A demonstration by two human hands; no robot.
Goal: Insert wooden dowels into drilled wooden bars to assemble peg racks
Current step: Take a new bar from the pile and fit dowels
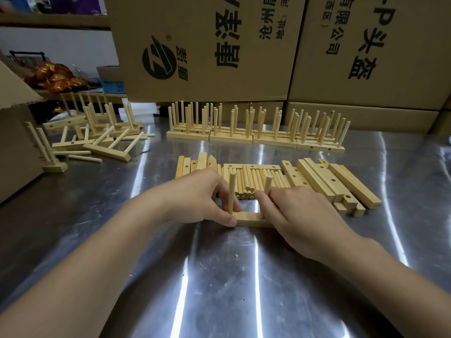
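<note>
Center of a steel table [219, 276]: left hand [195, 198] pinches a short wooden bar [249, 218] by its end, one dowel [231, 191] upright in it, right hand [300, 215] clamps a 2nd dowel [268, 184] low; light, stiff, smooth wood, prob. best gripped near the base.

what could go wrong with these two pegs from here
The right hand hides where the right dowel meets the bar; pushed askew, it could jam. The bar rests on a shiny metal table, steadied by the left hand; it might slide into the loose dowels behind.
</note>
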